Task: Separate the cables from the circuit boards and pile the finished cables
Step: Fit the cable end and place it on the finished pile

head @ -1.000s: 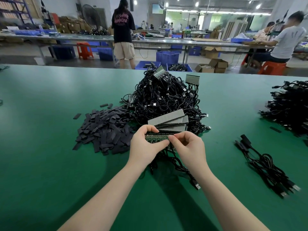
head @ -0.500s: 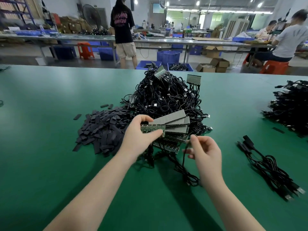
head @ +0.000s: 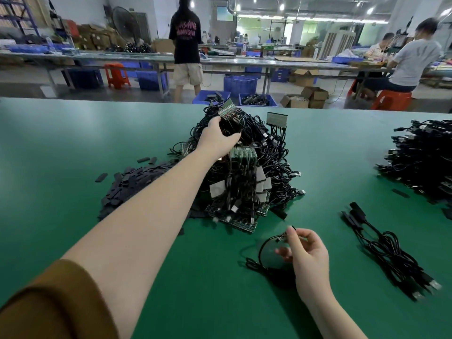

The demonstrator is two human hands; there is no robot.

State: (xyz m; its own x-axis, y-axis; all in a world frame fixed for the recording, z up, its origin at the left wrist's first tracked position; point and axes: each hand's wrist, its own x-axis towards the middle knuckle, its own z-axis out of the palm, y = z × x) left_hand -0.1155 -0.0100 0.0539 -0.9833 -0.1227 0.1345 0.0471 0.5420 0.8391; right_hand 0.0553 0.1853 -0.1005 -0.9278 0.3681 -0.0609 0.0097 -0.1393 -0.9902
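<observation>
Green matting covers a wide counter (head: 61,148) in a factory hall, with long benches, blue crates (head: 240,84) and orange stools (head: 117,75) behind it. One person (head: 186,48) in a black shirt stands at the far bench, back turned, and two more sit at the right.

At the counter's middle rises a big tangle (head: 254,157) of black cables with circuit boards still attached; several boards (head: 238,221) lie stacked at its near foot. Just left of it, touching its base, spreads a heap of dark flat strips (head: 132,184). At the right edge sits a large stack of cables (head: 423,160), well apart from the tangle. Between the two, nearer the viewer, lies a small bundle (head: 389,250) of loose cables with plugs at both ends.

The left hand (head: 217,140), on an arm with a brown sleeve (head: 53,304), reaches far into the top of the tangle, fingers curled into the cables just below a tilted board (head: 227,109); what exactly it grips is hidden. The right hand (head: 305,255) hovers low over the counter in front of the tangle, thumb and forefinger pinching one end of a single cable (head: 263,250), which loops down onto the mat beside it.
</observation>
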